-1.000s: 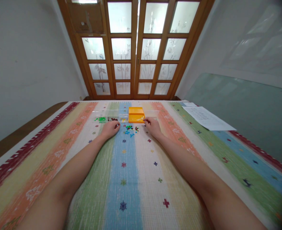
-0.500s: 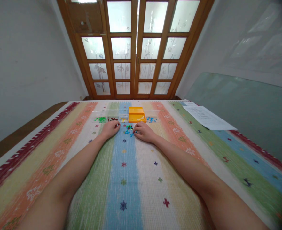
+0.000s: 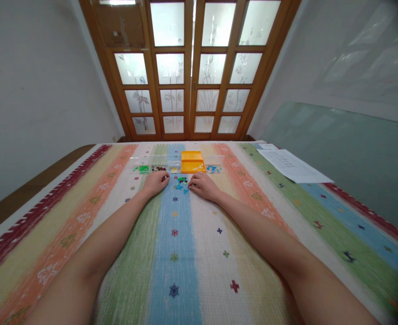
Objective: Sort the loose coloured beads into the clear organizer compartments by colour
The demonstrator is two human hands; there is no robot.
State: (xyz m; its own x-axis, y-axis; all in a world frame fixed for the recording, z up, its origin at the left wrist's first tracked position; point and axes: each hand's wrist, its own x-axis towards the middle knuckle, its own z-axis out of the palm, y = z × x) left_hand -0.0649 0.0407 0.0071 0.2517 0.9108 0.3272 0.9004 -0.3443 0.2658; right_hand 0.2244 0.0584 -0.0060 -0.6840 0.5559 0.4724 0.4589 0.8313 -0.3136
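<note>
My left hand (image 3: 156, 181) rests on the cloth with its fingers curled and thumb drawn in; whatever is inside is hidden. Just right of it lies a loose cluster of small plastic pieces: green pieces (image 3: 182, 179) at the back, with dark ones among them, and blue pieces (image 3: 179, 186) nearer me. On the cluster's right side is my right hand (image 3: 201, 185), fingertips bent together beside the blue pieces. Anything between those fingertips is too small to make out.
Behind my hands, a clear compartment box holds green pieces (image 3: 142, 168), brown pieces (image 3: 159, 169), yellow pieces (image 3: 174, 170) and blue pieces (image 3: 213, 169). An open orange case (image 3: 192, 156) with white bits stands there. Printed paper (image 3: 290, 166) lies right on the striped tablecloth (image 3: 212, 253).
My right fingertips have drawn slightly away from the blue pieces. My left hand stays nearly where it was, and the boxes have not moved.
</note>
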